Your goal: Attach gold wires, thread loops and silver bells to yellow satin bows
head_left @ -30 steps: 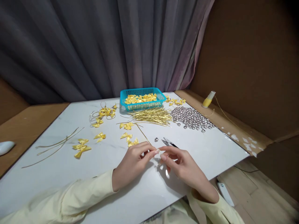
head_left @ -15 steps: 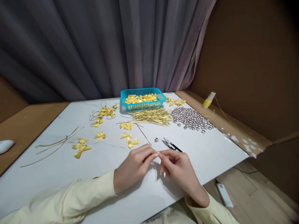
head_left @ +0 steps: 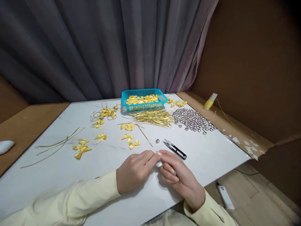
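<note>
My left hand [head_left: 138,169] and my right hand [head_left: 177,175] meet fingertip to fingertip above the near part of the white table. Both are closed in a pinch; whatever sits between the fingertips is too small and covered to make out. Just beyond the right hand lies a pair of black thread snips [head_left: 175,149], blades pointing away to the left. One silver bead [head_left: 157,141] rests beside their tips. Loose yellow ribbon bows [head_left: 134,144] lie beyond my left hand, near a gold cord [head_left: 145,136].
A blue basket [head_left: 145,108] of yellow bows stands at the back, before the curtain. In front lie a bundle of gold cords [head_left: 155,118] and a heap of silver beads [head_left: 192,120]. A yellow thread spool [head_left: 210,102] stands at right. More cords [head_left: 56,143] lie at left.
My right hand has turned and drawn slightly nearer, its lower fingers now curled in view. The snips' handle end is uncovered. My left hand has shifted a little, fingertips still meeting the right's.
</note>
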`<state>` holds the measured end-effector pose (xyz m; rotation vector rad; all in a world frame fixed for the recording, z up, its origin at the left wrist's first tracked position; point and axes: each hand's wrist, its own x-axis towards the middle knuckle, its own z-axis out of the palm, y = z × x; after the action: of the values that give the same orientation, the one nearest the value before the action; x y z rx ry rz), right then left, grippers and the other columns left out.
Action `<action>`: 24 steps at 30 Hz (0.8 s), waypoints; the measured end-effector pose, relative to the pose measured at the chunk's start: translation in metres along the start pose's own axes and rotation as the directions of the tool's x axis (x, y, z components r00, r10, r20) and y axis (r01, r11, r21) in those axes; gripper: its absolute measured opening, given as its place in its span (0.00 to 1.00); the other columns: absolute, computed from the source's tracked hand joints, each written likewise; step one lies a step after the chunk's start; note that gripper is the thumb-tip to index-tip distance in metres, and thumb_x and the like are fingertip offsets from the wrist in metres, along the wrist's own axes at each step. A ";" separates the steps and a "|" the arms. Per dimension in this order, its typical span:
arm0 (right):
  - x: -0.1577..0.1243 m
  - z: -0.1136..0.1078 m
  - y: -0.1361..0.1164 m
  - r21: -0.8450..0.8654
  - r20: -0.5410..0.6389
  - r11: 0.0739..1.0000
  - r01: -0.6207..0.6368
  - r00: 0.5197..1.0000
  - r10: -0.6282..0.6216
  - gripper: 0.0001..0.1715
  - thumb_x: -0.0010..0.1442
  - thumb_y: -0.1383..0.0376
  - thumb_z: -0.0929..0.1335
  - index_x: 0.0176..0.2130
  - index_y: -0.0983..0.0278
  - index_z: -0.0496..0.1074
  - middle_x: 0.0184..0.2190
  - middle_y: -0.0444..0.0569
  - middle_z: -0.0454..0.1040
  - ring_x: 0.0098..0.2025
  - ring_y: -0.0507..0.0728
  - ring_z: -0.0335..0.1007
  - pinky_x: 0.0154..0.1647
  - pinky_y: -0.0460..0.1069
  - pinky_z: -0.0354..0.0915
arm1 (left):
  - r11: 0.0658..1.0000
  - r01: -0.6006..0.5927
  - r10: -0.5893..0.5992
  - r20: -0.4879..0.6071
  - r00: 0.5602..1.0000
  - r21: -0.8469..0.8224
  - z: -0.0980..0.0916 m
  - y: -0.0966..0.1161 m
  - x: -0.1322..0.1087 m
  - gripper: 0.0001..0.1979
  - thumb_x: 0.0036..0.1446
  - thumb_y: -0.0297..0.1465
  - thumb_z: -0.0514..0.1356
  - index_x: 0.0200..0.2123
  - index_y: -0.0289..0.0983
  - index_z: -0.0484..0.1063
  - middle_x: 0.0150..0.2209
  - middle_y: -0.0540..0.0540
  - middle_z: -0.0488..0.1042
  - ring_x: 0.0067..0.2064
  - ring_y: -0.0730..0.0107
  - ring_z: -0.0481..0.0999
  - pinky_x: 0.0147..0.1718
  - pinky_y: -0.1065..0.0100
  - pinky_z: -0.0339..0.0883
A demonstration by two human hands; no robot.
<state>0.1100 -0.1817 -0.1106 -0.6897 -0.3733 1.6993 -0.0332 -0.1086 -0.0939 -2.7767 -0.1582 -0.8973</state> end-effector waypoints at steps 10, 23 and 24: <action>0.006 -0.016 0.004 0.361 0.341 0.870 -0.337 0.916 0.213 0.27 0.58 0.70 0.64 0.12 0.65 0.53 0.04 0.34 0.47 0.08 0.42 0.35 0.09 0.38 0.44 | 0.993 -0.084 0.088 -0.042 0.995 0.081 -0.005 0.001 0.005 0.08 0.60 0.20 0.46 0.37 0.30 0.64 0.23 0.47 0.70 0.23 0.70 0.68 0.18 0.70 0.61; 0.006 -0.011 0.011 0.300 0.263 0.936 -0.185 0.959 0.105 0.36 0.52 0.70 0.68 0.09 0.64 0.40 0.03 0.35 0.44 0.07 0.42 0.35 0.09 0.39 0.41 | 0.975 0.156 -0.143 0.091 0.985 -0.155 -0.014 0.007 0.008 0.13 0.62 0.23 0.43 0.34 0.33 0.66 0.26 0.46 0.69 0.26 0.70 0.69 0.20 0.72 0.60; 0.007 -0.010 0.011 0.290 0.257 0.942 -0.172 0.962 0.097 0.36 0.51 0.69 0.68 0.09 0.64 0.40 0.03 0.35 0.44 0.07 0.42 0.35 0.09 0.39 0.40 | 0.966 0.184 -0.167 0.105 0.980 -0.183 -0.015 0.007 0.009 0.13 0.62 0.23 0.43 0.34 0.33 0.66 0.26 0.47 0.68 0.26 0.70 0.68 0.21 0.72 0.60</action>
<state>0.1071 -0.1792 -0.1266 -0.2844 -0.2207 1.9269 -0.0333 -0.1186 -0.0786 -3.0231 -0.3562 -0.8715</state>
